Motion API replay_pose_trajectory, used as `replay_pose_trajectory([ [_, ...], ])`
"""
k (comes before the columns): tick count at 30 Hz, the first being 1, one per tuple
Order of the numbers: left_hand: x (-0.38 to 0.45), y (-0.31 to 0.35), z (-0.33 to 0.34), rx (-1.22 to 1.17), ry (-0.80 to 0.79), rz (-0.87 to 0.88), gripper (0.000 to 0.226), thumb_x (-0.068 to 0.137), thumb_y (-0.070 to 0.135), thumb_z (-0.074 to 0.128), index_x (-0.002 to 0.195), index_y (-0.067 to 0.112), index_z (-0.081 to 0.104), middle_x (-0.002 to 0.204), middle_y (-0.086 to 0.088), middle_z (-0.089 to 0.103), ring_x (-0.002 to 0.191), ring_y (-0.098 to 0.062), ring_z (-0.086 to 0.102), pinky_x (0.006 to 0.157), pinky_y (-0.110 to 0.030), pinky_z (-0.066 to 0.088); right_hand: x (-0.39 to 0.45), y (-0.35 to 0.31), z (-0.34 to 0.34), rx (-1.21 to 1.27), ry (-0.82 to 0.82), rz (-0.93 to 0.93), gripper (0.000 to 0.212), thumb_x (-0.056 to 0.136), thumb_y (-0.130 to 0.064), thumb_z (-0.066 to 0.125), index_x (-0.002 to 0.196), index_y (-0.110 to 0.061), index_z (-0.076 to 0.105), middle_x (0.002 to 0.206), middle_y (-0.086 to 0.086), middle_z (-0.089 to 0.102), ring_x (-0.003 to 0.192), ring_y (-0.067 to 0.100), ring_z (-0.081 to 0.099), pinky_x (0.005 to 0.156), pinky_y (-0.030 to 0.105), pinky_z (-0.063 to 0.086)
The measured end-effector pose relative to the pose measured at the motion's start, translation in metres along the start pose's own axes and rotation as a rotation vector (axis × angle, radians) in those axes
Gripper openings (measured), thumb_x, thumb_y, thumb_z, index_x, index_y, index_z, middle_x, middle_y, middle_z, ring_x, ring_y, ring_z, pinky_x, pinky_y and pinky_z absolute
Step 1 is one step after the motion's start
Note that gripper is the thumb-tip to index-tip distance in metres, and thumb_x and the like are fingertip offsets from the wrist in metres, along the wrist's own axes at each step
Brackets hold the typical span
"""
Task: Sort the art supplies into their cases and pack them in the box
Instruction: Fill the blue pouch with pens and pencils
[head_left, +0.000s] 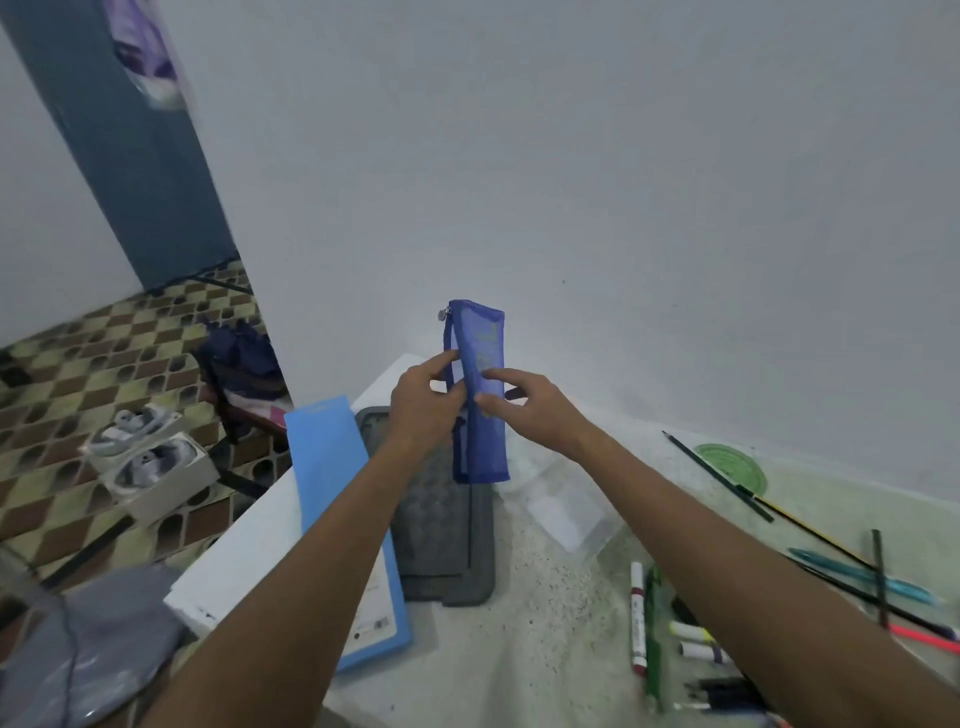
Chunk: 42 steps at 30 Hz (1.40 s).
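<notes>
I hold a blue mesh pencil case (480, 431) upright above the table, its zipper pull at the top left. My left hand (423, 402) pinches its left edge by the zipper. My right hand (530, 405) grips its right side with thumb and fingers. Under the case lies a grey case (441, 535) and, left of it, a light blue box (337, 499). A clear plastic pouch (563, 501) lies to the right. Markers (638, 618), pens and pencils (719, 475) are scattered on the table at the right, near a green protractor (737, 467).
The speckled white table (545, 623) stands against a white wall. Its left edge drops to a patterned floor with a shoebox holding shoes (148, 457), a chair with dark cloth (244, 364) and a grey cushion (98, 634).
</notes>
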<state>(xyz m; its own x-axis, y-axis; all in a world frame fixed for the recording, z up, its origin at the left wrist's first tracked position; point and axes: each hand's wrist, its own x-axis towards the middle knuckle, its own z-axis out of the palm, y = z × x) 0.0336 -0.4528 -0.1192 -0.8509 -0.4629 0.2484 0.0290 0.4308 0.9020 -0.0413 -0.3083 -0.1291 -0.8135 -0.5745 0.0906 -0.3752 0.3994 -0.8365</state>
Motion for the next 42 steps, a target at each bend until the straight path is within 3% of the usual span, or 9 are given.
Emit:
replay_pose_trajectory([
  [6,-0.027,0.049,0.053,-0.081,-0.172,0.086,0.033,0.083,0.015,0.061,0.112,0.03,0.066,0.098,0.002,0.067,0.074,-0.02,0.068,0.071,-0.042,0.059,-0.067,0.007,-0.061,0.067,0.042,0.001,0.053,0.084,-0.059,0.058,0.126,-0.027,0.057,0.122,-0.018,0.057,0.102,0.003,0.061,0.084,0.025,0.051],
  [11,-0.077,0.069,0.121,-0.121,-0.395,0.095,0.041,0.085,0.008,0.064,0.124,0.02,0.059,0.116,-0.005,0.063,0.075,-0.02,0.071,0.067,-0.043,0.06,-0.156,0.043,-0.121,0.013,0.259,0.091,0.037,0.084,-0.03,0.067,0.12,-0.021,0.062,0.105,-0.011,0.066,0.078,0.007,0.065,0.074,0.03,0.056],
  [16,-0.129,0.084,0.186,-0.043,-0.612,0.163,0.045,0.08,0.01,0.062,0.122,0.028,0.06,0.104,0.003,0.066,0.066,-0.019,0.07,0.07,-0.044,0.058,-0.251,0.077,-0.16,-0.115,0.417,0.161,0.049,0.082,-0.01,0.062,0.129,-0.025,0.055,0.091,-0.003,0.062,0.062,0.01,0.057,0.063,0.017,0.047],
  [22,-0.174,0.107,0.239,-0.043,-0.807,0.284,0.046,0.079,0.014,0.062,0.123,0.027,0.058,0.08,-0.009,0.071,0.06,-0.031,0.068,0.063,-0.046,0.056,-0.319,0.097,-0.189,-0.324,0.465,0.233,0.041,0.081,-0.007,0.062,0.12,-0.021,0.065,0.088,0.001,0.059,0.065,-0.005,0.052,0.065,0.008,0.036],
  [28,-0.187,0.116,0.259,0.016,-0.83,0.305,0.046,0.083,0.009,0.062,0.125,0.027,0.057,0.049,-0.004,0.058,0.044,-0.018,0.046,0.051,-0.029,0.043,-0.349,0.097,-0.211,-0.454,0.442,0.284,0.034,0.085,-0.007,0.058,0.115,-0.017,0.069,0.084,0.006,0.056,0.066,0.004,0.048,0.066,0.006,0.034],
  [30,-0.188,0.116,0.258,0.06,-0.816,0.321,0.045,0.082,0.007,0.06,0.124,0.024,0.058,0.045,0.01,0.057,0.042,-0.016,0.044,0.048,-0.025,0.041,-0.357,0.099,-0.216,-0.472,0.438,0.334,0.03,0.086,-0.012,0.057,0.112,-0.018,0.069,0.086,0.008,0.059,0.07,0.011,0.052,0.066,0.013,0.037],
  [32,-0.189,0.115,0.256,0.103,-0.801,0.334,0.043,0.082,0.005,0.059,0.123,0.021,0.06,0.049,0.022,0.058,0.041,-0.013,0.044,0.046,-0.023,0.041,-0.364,0.102,-0.219,-0.491,0.436,0.359,0.029,0.085,-0.013,0.058,0.111,-0.018,0.07,0.085,0.005,0.059,0.068,0.007,0.051,0.065,0.013,0.036],
  [37,-0.194,0.113,0.248,0.146,-0.797,0.312,0.043,0.083,0.011,0.061,0.124,0.026,0.061,0.065,0.017,0.063,0.053,-0.023,0.062,0.059,-0.035,0.055,-0.374,0.105,-0.222,-0.513,0.44,0.375,0.032,0.081,-0.014,0.061,0.111,-0.021,0.07,0.08,-0.001,0.057,0.066,0.004,0.051,0.061,0.006,0.034],
  [42,-0.197,0.102,0.243,0.152,-0.753,0.245,0.034,0.084,0.012,0.061,0.116,0.023,0.067,0.069,0.022,0.062,0.047,0.001,0.057,0.06,-0.027,0.053,-0.39,0.108,-0.229,-0.489,0.493,0.443,0.036,0.075,-0.009,0.064,0.106,-0.023,0.073,0.082,0.004,0.063,0.065,0.006,0.052,0.06,0.013,0.036],
])
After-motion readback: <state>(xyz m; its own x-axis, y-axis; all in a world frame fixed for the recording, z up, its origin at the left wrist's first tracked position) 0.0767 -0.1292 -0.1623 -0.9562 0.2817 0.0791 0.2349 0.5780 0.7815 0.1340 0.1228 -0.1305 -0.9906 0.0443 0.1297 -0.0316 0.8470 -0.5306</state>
